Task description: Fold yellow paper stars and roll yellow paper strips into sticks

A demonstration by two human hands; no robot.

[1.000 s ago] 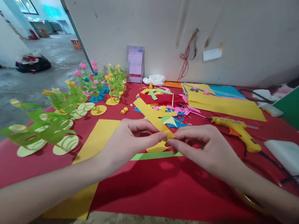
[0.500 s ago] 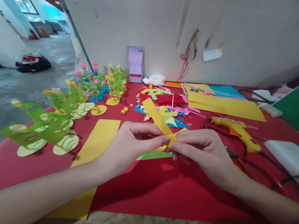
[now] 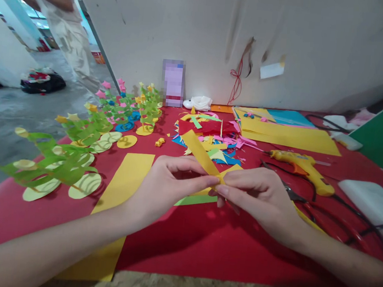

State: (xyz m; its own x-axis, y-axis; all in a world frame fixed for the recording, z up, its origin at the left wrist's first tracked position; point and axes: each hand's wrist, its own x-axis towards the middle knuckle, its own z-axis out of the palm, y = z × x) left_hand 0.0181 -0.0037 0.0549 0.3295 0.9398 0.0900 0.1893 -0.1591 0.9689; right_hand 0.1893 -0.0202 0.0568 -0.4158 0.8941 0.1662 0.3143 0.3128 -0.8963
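Observation:
Between my two hands is a yellow paper strip (image 3: 201, 152), folded over at its lower end, with its long free end slanting up to the left. My left hand (image 3: 178, 182) pinches the fold between thumb and forefinger. From the other side, my right hand (image 3: 257, 191) pinches the same fold, its fingertips touching those of the left. The fingers partly hide the folded part. Below the hands, a green paper strip (image 3: 196, 200) lies on the red table (image 3: 209, 252). Left of them lies a wide yellow paper sheet (image 3: 132, 169).
Several green paper plants (image 3: 52, 158) on round bases stand at the left. Paper scraps (image 3: 212, 136) are heaped behind my hands. To the right lie a yellow glue gun (image 3: 297, 164), red-handled pliers (image 3: 322, 219) and a white block (image 3: 370, 204). Someone in white (image 3: 60, 16) stands beyond the table.
My fingertips have shifted slightly at the fold, and the strip's free end has tilted a little. At the upper left, the other person has come further into view.

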